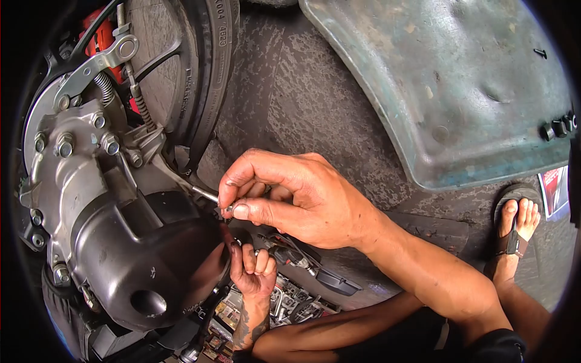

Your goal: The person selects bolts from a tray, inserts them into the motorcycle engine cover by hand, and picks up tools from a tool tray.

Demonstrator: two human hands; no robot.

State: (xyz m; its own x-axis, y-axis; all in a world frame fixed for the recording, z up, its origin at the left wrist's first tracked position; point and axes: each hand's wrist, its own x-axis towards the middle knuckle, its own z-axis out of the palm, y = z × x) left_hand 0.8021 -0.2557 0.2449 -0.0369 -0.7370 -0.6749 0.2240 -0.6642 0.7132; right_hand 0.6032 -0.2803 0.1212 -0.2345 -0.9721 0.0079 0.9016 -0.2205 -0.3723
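Note:
My right hand point(302, 196) reaches in from the right, thumb and index finger pinched on a small metal piece point(227, 209), mostly hidden by the fingertips. A slim metal rod point(206, 193) runs from the engine casing point(85, 148) to these fingers. Below it, my left hand point(254, 269) is closed, fingers curled, beside the edge of a glossy black cover point(163, 260). Something small and shiny shows at its fingers; I cannot make out what it holds. The cover has a round recess and sits against the casing, which carries several hex bolts.
A wheel with a black tyre point(206, 78) stands behind the casing. At upper right lies a worn greenish panel point(417, 97) bearing a dark screw point(540, 53) and black cylindrical pieces point(548, 131). Assorted metal tools point(290, 302) lie below. My sandalled foot point(516, 221) rests at right.

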